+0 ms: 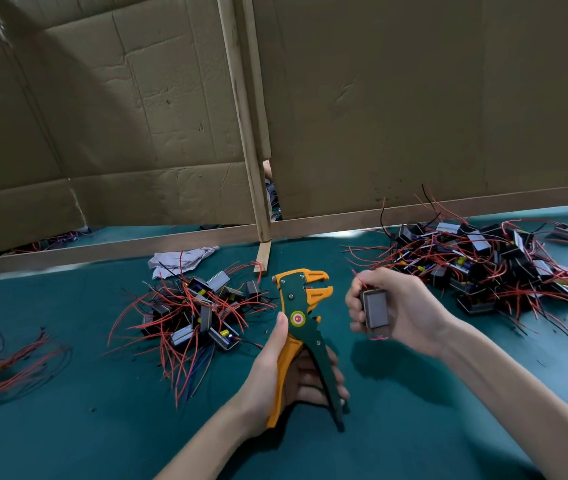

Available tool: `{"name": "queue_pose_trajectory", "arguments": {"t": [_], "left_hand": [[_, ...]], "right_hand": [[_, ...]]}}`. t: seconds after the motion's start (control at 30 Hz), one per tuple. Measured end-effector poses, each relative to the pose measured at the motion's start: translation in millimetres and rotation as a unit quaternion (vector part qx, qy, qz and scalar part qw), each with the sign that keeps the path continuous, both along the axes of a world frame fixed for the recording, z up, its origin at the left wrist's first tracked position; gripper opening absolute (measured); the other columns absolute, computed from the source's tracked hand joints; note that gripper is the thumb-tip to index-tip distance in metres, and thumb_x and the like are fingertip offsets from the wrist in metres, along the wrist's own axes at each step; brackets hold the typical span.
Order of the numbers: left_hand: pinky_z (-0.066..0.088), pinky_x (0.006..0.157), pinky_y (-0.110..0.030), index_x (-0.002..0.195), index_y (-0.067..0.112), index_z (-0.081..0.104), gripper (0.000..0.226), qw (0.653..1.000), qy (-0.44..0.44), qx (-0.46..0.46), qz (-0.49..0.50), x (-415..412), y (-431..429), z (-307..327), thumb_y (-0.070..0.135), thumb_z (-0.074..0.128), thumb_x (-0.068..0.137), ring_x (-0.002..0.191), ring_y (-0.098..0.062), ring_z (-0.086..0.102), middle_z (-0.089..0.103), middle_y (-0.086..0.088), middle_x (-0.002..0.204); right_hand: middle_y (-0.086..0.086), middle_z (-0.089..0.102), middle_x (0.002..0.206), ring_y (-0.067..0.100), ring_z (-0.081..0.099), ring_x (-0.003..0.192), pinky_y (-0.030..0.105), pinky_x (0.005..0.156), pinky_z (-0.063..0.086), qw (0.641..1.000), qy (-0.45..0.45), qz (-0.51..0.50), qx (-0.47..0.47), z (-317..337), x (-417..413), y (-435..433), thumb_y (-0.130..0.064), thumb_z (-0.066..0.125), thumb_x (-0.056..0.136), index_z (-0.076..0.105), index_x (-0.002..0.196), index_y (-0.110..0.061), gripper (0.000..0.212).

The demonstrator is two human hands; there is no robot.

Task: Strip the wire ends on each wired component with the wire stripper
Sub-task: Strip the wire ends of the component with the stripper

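My left hand [275, 372] grips the handles of the green and orange wire stripper [305, 306], which stands upright with its jaws apart and pointing right. My right hand [397, 306] holds a small grey and black wired component [375, 310] just right of the jaws, its red wires gathered under my fingers and poking out above and below the hand. A pile of the same components with red wires [196, 317] lies left of the stripper. A larger pile [490, 265] spreads at the back right.
Teal cloth [102, 427] covers the table. Loose red and black wires with yellow parts [2, 368] lie at the far left. A crumpled white rag [182, 258] sits behind the left pile. Cardboard panels on wooden battens [255, 188] wall off the table's far side.
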State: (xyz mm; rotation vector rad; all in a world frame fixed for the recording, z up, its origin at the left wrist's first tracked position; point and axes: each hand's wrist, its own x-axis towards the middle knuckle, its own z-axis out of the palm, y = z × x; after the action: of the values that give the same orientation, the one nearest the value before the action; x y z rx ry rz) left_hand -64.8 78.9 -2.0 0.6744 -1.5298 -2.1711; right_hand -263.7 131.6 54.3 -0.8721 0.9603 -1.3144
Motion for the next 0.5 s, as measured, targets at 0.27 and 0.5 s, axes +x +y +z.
{"name": "queue_pose_trajectory", "arguments": {"t": [0.27, 0.5], "left_hand": [[0.054, 0.077, -0.049, 0.091, -0.006, 0.063, 0.089, 0.997, 0.032, 0.061, 0.043, -3, -6, 0, 0.074, 0.024, 0.084, 0.081, -0.041, 0.066, 0.063, -0.028, 0.087], [0.056, 0.070, -0.045, 0.087, -0.005, 0.066, 0.088, 0.993, 0.049, 0.092, 0.063, -5, -4, 3, 0.073, 0.027, 0.081, 0.076, -0.040, 0.067, 0.064, -0.028, 0.084]], "right_hand": [[0.003, 0.052, 0.087, 0.012, 0.047, 0.078, 0.022, 0.074, 0.042, 0.941, 0.271, -0.113, -0.170, 44, 26, -37, -0.012, 0.056, 0.095, 0.058, 0.099, -0.012, 0.004], [0.005, 0.054, 0.126, 0.022, 0.038, 0.112, 0.041, 0.097, 0.035, 0.663, 0.681, -0.061, -0.306, 60, 123, -103, -0.019, 0.068, 0.087, 0.061, 0.124, -0.015, 0.038]]}}
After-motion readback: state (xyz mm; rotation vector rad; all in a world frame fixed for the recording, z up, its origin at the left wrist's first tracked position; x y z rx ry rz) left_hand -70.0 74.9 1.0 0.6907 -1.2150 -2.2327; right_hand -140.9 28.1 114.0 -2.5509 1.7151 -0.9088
